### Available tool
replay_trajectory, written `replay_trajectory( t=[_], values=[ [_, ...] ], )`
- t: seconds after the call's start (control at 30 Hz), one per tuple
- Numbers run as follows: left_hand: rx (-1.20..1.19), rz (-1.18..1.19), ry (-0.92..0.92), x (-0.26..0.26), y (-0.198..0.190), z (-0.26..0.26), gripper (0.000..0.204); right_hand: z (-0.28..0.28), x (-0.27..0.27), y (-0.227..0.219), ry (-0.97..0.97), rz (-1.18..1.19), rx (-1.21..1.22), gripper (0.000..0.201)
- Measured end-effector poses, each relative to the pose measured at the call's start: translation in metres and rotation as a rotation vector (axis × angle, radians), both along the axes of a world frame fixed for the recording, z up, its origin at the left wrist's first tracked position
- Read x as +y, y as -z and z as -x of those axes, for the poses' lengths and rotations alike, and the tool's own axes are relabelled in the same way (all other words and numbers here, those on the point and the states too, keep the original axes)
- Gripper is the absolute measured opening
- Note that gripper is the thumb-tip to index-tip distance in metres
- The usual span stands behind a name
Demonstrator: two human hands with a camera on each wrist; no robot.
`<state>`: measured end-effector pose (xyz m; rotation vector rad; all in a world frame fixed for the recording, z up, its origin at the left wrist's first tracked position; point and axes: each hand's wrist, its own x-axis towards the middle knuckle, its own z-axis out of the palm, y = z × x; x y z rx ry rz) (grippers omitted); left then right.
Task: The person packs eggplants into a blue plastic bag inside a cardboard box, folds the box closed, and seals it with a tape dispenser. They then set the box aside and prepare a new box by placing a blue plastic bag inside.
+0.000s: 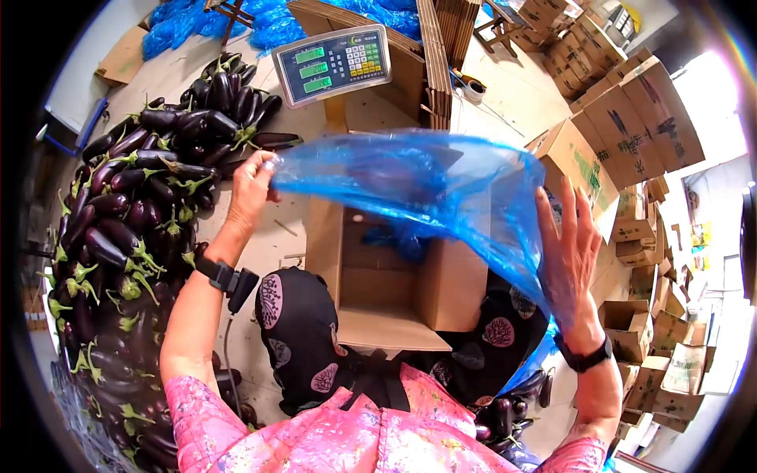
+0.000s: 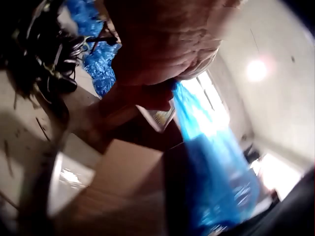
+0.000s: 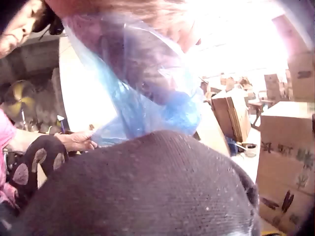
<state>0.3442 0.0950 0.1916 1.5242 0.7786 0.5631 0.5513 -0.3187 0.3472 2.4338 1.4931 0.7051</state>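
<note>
A translucent blue plastic bag (image 1: 402, 173) is stretched between both hands over an open cardboard box (image 1: 459, 288). My left hand (image 1: 251, 189) pinches the bag's left edge with curled fingers. In the left wrist view, the bag (image 2: 211, 167) hangs down from that hand (image 2: 162, 49). At the bag's right edge, my right hand (image 1: 569, 244) is raised with straight, spread fingers. In the right wrist view, the film (image 3: 125, 93) covers part of this hand. A bunched part of the bag dips into the box, which stands between the person's knees.
A big heap of eggplants (image 1: 150, 181) lies on the left, with several more (image 1: 505, 414) by the right leg. A scale display (image 1: 333, 65) stands beyond the box. Flattened cardboard (image 1: 438, 63) and stacked cartons (image 1: 639, 118) stand at the back and right; blue plastic (image 1: 272, 27) lies behind.
</note>
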Motion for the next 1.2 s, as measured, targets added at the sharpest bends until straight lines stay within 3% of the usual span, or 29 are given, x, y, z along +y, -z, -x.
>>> replay_trajectory(
  t=[0.1, 0.13, 0.2, 0.3, 0.4, 0.43, 0.47, 0.53, 0.67, 0.77, 0.87, 0.93, 1.0, 1.1, 1.2],
  values=[
    [0.076, -0.161, 0.077, 0.008, 0.051, 0.011, 0.013, 0.033, -0.008, 0.008, -0.253, -0.001, -0.073, 0.063],
    [0.059, -0.031, 0.020, 0.005, 0.055, 0.012, 0.013, 0.042, -0.013, 0.021, -0.423, 0.073, -0.050, 0.051],
    [0.020, 0.231, -0.106, 0.001, 0.066, 0.014, 0.012, 0.048, -0.023, 0.022, -0.560, 0.421, 0.244, 0.050],
    [-0.189, 0.638, -0.241, 0.019, 0.094, 0.026, 0.010, 0.031, -0.037, 0.017, -0.064, 0.483, 0.565, 0.051],
    [-0.344, 0.784, -0.303, 0.025, 0.093, 0.029, 0.011, 0.018, -0.034, 0.000, 0.014, 0.251, 0.938, 0.043],
    [-0.391, 0.825, -0.325, 0.025, 0.092, 0.028, 0.011, 0.013, -0.035, -0.004, 0.023, 0.280, 1.014, 0.047],
    [-0.405, 0.820, -0.269, 0.027, 0.094, 0.030, 0.011, 0.013, -0.037, -0.010, 0.063, 0.332, 0.924, 0.047],
    [-0.428, 0.803, -0.161, 0.034, 0.101, 0.041, 0.012, 0.019, -0.023, -0.017, -0.004, 0.219, 0.545, 0.048],
    [-0.448, 0.880, -0.065, 0.041, 0.111, 0.048, 0.011, 0.041, 0.005, -0.031, -0.072, -0.311, 0.702, 0.042],
    [-0.337, 0.788, -0.214, 0.034, 0.098, 0.045, 0.012, 0.041, 0.004, -0.027, -0.166, 0.002, 0.723, 0.037],
    [-0.286, 0.723, -0.286, 0.030, 0.094, 0.048, 0.014, 0.055, -0.009, -0.009, -0.005, 0.610, 0.972, 0.034],
    [-0.269, 0.705, -0.323, 0.032, 0.099, 0.051, 0.016, 0.067, -0.010, -0.007, -0.031, 0.518, 0.930, 0.053],
    [-0.247, 0.701, -0.340, 0.031, 0.103, 0.054, 0.016, 0.067, -0.010, -0.007, -0.190, 0.307, 0.808, 0.052],
    [-0.223, 0.691, -0.347, 0.028, 0.103, 0.052, 0.015, 0.062, -0.011, 0.004, -0.181, 0.113, 1.144, 0.052],
    [-0.207, 0.660, -0.289, 0.022, 0.103, 0.047, 0.013, 0.054, 0.005, 0.011, -0.144, 0.114, 1.313, 0.048]
  ],
)
